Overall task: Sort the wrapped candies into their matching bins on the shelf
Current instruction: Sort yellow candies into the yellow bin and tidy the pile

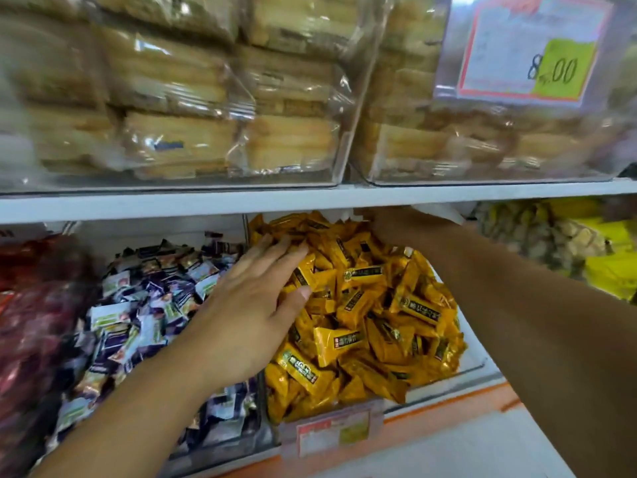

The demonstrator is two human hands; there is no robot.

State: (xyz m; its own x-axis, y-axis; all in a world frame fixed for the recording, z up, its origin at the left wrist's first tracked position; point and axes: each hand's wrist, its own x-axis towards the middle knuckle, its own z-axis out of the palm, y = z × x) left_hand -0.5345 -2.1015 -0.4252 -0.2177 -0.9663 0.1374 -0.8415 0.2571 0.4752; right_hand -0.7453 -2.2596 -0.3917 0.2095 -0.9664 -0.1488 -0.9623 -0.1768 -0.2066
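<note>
The yellow candies (362, 305) lie heaped in a clear bin (477, 365) on the lower level, under the white shelf (310, 201). The heap rises above the bin's front wall and reaches back to the shelf's underside.

The left hand (255, 305) lies flat on the left side of the heap. Its fingers are straight and close together, pointing up and to the right, and the thumb tip touches a candy. Its grip is open and it holds nothing. The palm sits over the wall between this bin and the one to its left.

The right hand (389, 222) reaches to the back of the same bin, just under the shelf, with its forearm crossing the bin's right side. It is blurred and its fingers are partly hidden, so I cannot tell whether its grip is open or closed on anything.

The left-hand bin holds purple candies (155, 298), in purple and white wrappers, piled just beside the yellow ones. Further left are red packs (31, 322), blurred. To the right of the yellow bin are pale yellow-green packs (551, 236).

A small label (331, 436) hangs on the front of the yellow bin; its print is unreadable. On the shelf stand clear boxes of wrapped biscuits (179, 132), and a price card (531, 46) with a green patch hangs at top right.
</note>
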